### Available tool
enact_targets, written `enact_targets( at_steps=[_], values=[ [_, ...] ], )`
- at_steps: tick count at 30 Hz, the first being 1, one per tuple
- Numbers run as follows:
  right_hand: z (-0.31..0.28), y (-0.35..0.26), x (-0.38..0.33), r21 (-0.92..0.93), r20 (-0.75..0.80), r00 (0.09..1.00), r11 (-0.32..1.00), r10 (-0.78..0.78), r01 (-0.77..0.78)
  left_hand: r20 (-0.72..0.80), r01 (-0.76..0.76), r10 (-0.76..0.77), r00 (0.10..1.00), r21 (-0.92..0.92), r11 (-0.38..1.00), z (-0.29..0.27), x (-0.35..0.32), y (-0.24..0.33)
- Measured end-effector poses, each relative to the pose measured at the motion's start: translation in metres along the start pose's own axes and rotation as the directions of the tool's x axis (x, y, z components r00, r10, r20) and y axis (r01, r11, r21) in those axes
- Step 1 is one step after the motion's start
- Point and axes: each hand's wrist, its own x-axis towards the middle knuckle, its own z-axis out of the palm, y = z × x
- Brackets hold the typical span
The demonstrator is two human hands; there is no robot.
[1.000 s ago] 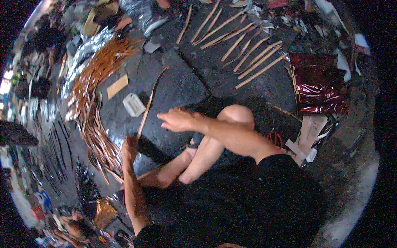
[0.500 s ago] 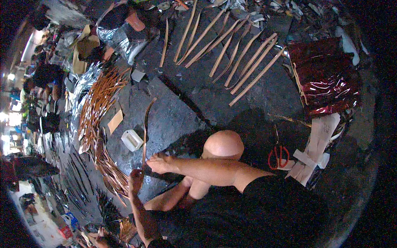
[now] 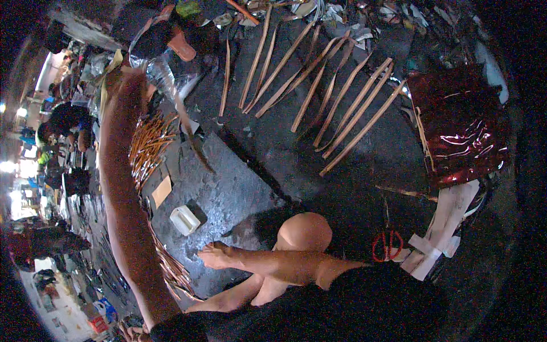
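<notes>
My left arm reaches far forward along the left side, with my left hand [image 3: 130, 82] at its far end, dark and smeared by motion. Just right of it a thin brown strip [image 3: 191, 131] slants through the air, also blurred; whether my fingers hold its upper end is unclear. In front of my bent knee [image 3: 305, 232], my right hand [image 3: 215, 255] is held low with its fingers curled together. Anything inside them is hidden. Beyond that hand a small white block-shaped container [image 3: 185, 220] rests on the dark floor.
Several tan strips [image 3: 305, 102] lie spread across the far floor. A bundle of orange-brown strips [image 3: 151, 142] is partly behind my left arm, near a tan card piece [image 3: 162, 191]. On the right are a shiny dark-red sheet [image 3: 461, 128], red-handled scissors [image 3: 387, 246] and pale taped board [image 3: 441, 228].
My left hand has swung from beside my right hand to far forward. The strip has moved away with it. My right hand stays near its place, fingers curled.
</notes>
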Motion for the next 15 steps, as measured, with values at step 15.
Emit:
enact_targets(
  at_steps=[15],
  values=[
    [0.049,-0.037,-0.002,-0.808,-0.064,0.976,0.585,-0.206,0.070,0.268,-0.407,0.368,0.890,0.831,0.378,0.114,0.152,-0.288]
  ],
)
